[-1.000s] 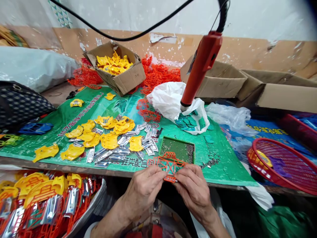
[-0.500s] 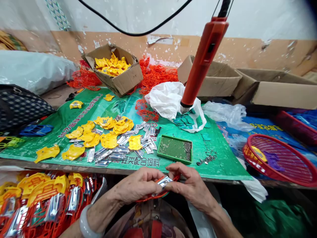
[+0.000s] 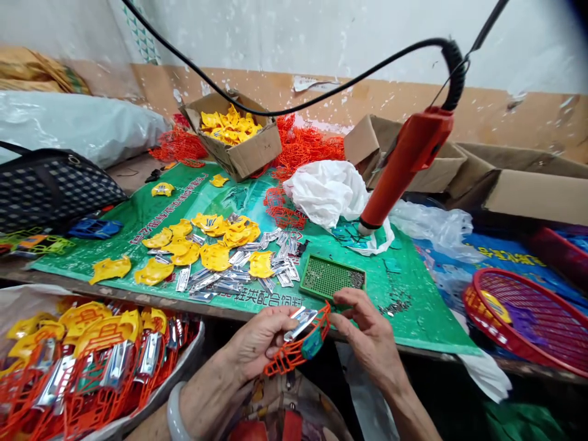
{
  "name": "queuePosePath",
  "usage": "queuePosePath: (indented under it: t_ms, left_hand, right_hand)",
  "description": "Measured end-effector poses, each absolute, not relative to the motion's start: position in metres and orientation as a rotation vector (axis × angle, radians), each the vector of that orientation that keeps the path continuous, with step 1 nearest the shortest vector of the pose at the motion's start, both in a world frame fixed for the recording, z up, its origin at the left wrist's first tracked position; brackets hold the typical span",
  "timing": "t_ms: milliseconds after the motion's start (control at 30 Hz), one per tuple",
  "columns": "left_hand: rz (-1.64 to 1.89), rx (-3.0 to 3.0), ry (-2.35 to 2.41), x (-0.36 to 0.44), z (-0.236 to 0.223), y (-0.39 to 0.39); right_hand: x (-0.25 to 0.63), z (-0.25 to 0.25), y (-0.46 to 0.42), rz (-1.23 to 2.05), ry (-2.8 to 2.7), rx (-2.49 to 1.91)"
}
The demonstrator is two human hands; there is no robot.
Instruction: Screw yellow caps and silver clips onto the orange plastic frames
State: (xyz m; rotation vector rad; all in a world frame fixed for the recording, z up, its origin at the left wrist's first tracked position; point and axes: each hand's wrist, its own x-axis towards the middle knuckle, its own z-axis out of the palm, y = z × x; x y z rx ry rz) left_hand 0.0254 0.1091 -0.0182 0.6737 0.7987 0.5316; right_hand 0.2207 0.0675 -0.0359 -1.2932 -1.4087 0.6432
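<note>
My left hand is closed on an orange plastic frame that carries a silver metal piece and a small green part. It holds the frame just below the table's front edge. My right hand is beside the frame's right end, fingers curled and apart, its fingertips close to the frame's top; whether they touch it I cannot tell. A green perforated tray lies just beyond both hands. An orange powered screwdriver hangs on a black cable above the table's right half.
Yellow plastic pieces and silver metal pieces lie scattered on the green sheet. A cardboard box of yellow parts stands at the back. A bin of assembled frames sits lower left. A red basket is at the right.
The frame has been turned over and tilted in my left hand, silver piece now on top. My right hand has loosened its grip and opened beside it. The hanging screwdriver swung right.
</note>
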Motion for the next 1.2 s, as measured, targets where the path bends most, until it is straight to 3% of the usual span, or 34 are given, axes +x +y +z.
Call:
queuePosePath:
  t_ms: [600, 1033, 1200]
  left_hand:
    - [0.685, 0.682, 0.837, 0.041, -0.016, 0.102]
    - [0.677, 0.710, 0.920, 0.050, -0.011, 0.098]
    - [0.675, 0.702, 0.930, 0.051, -0.014, 0.098]
  right_hand:
    - [0.172, -0.013, 0.034, -0.130, -1.994, -1.018]
    - [0.179, 0.002, 0.024, -0.259, -2.020, -0.993]
    - [0.193, 0.003, 0.028, -0.050, -1.968, -1.051]
